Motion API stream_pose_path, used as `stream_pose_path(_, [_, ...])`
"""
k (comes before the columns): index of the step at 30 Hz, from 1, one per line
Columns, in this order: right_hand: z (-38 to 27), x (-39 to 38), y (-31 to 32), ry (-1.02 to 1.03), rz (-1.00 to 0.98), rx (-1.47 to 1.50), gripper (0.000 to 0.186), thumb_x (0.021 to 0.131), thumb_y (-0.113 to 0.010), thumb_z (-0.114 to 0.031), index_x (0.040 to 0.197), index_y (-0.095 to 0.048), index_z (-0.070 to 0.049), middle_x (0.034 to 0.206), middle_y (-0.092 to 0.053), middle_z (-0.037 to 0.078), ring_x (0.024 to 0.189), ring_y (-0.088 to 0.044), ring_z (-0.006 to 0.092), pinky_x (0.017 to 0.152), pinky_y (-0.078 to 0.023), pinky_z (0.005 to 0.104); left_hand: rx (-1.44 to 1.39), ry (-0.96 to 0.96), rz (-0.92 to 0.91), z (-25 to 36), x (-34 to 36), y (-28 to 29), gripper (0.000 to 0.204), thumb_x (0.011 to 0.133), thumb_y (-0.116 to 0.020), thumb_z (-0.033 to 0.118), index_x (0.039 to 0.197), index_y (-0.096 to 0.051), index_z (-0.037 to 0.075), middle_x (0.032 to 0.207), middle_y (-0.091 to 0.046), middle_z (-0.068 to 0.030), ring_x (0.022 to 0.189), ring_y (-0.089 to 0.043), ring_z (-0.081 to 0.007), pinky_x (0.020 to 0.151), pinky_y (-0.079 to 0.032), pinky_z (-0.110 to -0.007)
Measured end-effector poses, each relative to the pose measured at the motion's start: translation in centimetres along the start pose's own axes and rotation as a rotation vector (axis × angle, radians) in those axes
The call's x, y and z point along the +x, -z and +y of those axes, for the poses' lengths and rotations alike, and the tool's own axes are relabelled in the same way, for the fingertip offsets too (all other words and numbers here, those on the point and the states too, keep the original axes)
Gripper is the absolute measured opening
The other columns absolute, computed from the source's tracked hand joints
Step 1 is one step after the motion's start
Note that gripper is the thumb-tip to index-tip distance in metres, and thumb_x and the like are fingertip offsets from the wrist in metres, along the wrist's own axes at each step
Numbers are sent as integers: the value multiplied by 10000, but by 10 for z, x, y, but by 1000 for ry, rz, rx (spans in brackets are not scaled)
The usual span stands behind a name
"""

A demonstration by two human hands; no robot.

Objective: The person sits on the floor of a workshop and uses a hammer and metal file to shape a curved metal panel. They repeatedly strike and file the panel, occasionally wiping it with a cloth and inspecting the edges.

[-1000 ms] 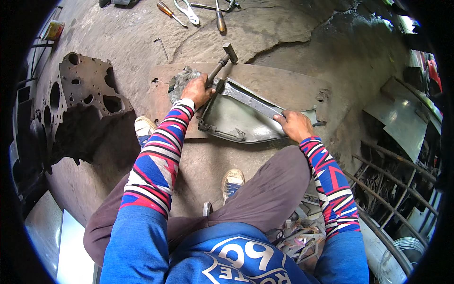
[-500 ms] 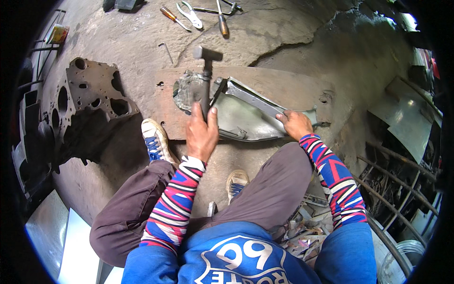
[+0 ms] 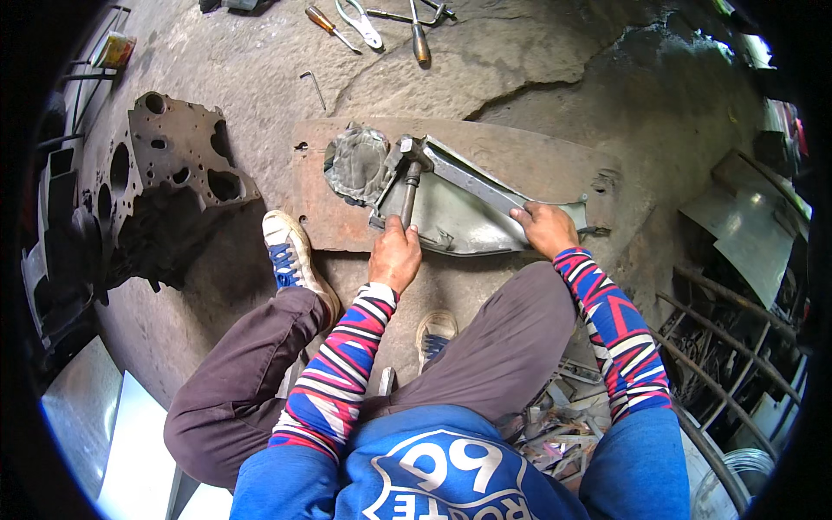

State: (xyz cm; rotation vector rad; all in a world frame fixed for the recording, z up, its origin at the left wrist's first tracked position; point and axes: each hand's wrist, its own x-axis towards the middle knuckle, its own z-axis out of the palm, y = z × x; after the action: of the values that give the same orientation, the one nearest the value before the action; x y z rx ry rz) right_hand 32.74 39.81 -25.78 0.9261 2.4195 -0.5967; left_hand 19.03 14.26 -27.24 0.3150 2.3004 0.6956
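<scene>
My left hand [image 3: 395, 256] is closed round the handle of a hammer [image 3: 412, 178]. The hammer's head lies at the upper left end of a bent grey sheet-metal panel [image 3: 472, 217]; whether it touches the metal I cannot tell. My right hand [image 3: 548, 229] grips the raised edge of that panel near its right end, thumb on top. Under the panel is a flat brown plate [image 3: 537, 147] on the ground. A round, crumpled grey lump [image 3: 357, 163] sits on the plate, left of the hammer head.
Beyond the plate lie a screwdriver [image 3: 332, 29], pliers [image 3: 362, 24], another wooden-handled tool [image 3: 420, 43] and a hex key [image 3: 313, 89]. A rusty engine block [image 3: 178, 165] stands at left. Metal bars [image 3: 732, 364] and sheet scrap [image 3: 745, 221] crowd the right side.
The hammer has come down from above the lump and over to the right, onto the panel's upper left end. My right hand keeps its hold on the panel.
</scene>
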Motion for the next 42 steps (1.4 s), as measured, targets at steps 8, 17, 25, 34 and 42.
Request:
stream_pose_path(8, [-10,-1,3,-34,-2,8,501,975,-529,-535,997,-735,-79,981,-719,216,991,-672,408,880,-511,517,-126,42,41,-19,-12,2,371,990,-539,307,1122,-562,-39,1013,-645,-348,1006,-627,-509,858,-479,-526])
stream_pose_path(17, [-25,8,7,-48,-94,-28,490,1006,-474,-511,1046,-711,-85,1051,-717,211,1038,-662,412,905,-504,520,-47,70,-26,-36,-18,1,358,992,-552,292,1150,-566,-29,965,-657,-338,972,-631,-518,838,-476,-537])
stream_pose_path(25, [-30,18,4,-88,-133,-31,505,1021,-439,-505,1090,-720,-91,1095,-713,214,1079,-657,406,951,-494,517,-176,-221,226,31,-27,72,337,1028,-550,289,1157,-573,-22,866,-661,-281,813,-661,-437,727,-508,-493])
stream_pose_path(34, [-30,21,6,-108,-154,-34,507,1015,-443,-514,1108,-734,-110,1126,-714,193,1092,-657,397,960,-494,507,158,-67,-9,44,-4,52,348,1028,-523,321,1082,-547,-22,964,-652,-369,962,-607,-577,830,-475,-588])
stream_pose_path(42, [-40,19,19,-152,-220,39,539,1004,-439,-550,1113,-743,-118,1172,-713,161,1114,-654,385,974,-491,491,1,-35,207,-14,5,76,422,966,-627,401,939,-604,-19,825,-669,-276,821,-661,-471,750,-497,-529])
